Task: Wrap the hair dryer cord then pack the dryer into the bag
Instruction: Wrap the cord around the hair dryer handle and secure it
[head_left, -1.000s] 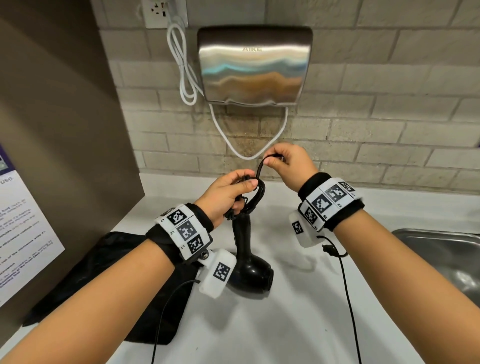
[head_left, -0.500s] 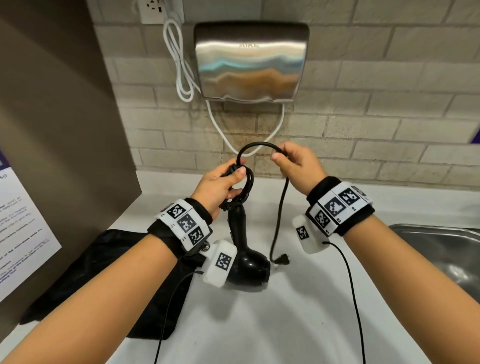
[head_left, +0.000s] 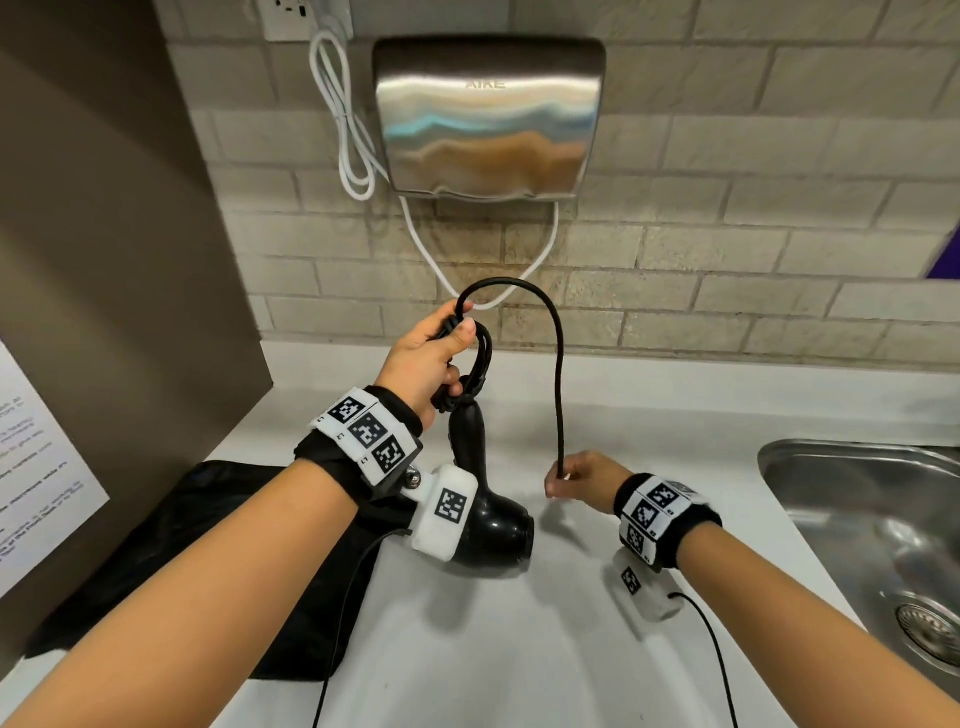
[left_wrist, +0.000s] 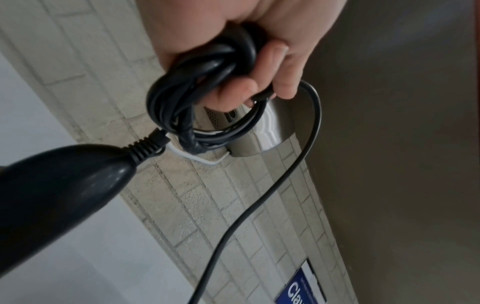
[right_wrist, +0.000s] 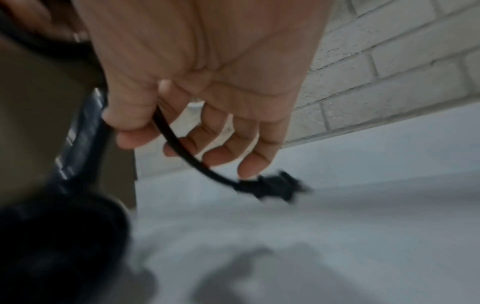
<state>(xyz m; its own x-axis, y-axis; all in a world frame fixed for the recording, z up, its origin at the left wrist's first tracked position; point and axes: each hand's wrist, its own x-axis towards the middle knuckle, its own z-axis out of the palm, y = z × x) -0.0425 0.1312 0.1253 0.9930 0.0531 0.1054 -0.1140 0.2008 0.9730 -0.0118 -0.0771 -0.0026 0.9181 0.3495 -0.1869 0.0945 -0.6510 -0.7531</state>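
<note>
A black hair dryer (head_left: 488, 525) stands nose-down on the white counter (head_left: 519, 649), handle up. My left hand (head_left: 431, 358) grips the coiled black cord (head_left: 480, 364) above the handle; the coil (left_wrist: 207, 82) shows wound round my fingers (left_wrist: 283, 67). From there the loose cord (head_left: 558, 374) arches up and drops to my right hand (head_left: 582, 475), which pinches it low near the counter. The plug (right_wrist: 272, 187) dangles just below my right fingers (right_wrist: 257, 148). A black bag (head_left: 208, 561) lies flat on the counter at the left, under my left forearm.
A steel hand dryer (head_left: 488, 114) with a white cable (head_left: 353, 119) hangs on the brick wall ahead. A steel sink (head_left: 872, 519) is sunk into the counter at the right. A brown panel (head_left: 104, 260) with a paper notice closes the left side.
My right hand has slid down the cord from beside the coil to near the counter, stretching out a tall arch of loose cord. The left hand has risen slightly with the coil.
</note>
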